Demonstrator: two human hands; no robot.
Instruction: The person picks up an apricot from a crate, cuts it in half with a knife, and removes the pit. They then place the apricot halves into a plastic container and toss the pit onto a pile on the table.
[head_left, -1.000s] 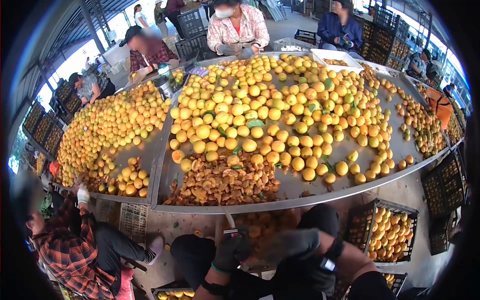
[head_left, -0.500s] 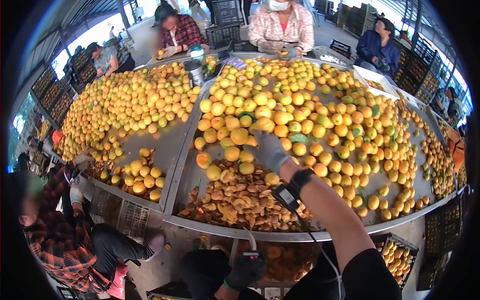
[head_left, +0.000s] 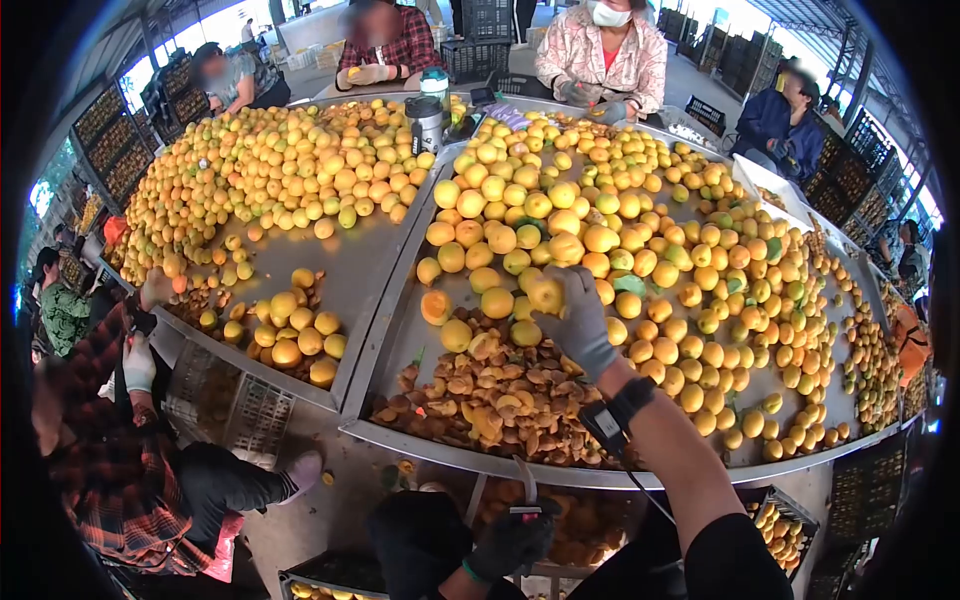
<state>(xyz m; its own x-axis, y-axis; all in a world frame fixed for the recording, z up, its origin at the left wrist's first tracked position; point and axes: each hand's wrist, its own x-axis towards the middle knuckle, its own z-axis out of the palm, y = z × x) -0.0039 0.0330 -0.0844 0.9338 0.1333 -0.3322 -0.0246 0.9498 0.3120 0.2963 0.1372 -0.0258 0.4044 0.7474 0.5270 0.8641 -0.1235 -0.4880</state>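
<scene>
My right hand (head_left: 580, 325), in a grey glove, grips a yellow-orange apricot (head_left: 546, 294) above the metal table. More whole apricots (head_left: 497, 301) lie just left of it. Below the hand, along the table's near edge, is a heap of split, brownish-orange fruit pieces (head_left: 500, 395). My left hand (head_left: 510, 545) is low, below the table edge, in a dark glove. Its fingers are closed round a small tool (head_left: 530, 485) with a curved pale strip pointing up; most of its handle is hidden.
A metal divider (head_left: 385, 295) splits the table; apricots cover both sides. A tumbler (head_left: 425, 125) stands at the far edge. Co-workers sit around, one in a plaid shirt (head_left: 125, 480) at left. Crates of fruit (head_left: 782, 528) stand below the table at right.
My right hand has closed on an apricot and lifted it slightly from among the others. My left hand keeps its tool low. The camera view has shifted a little.
</scene>
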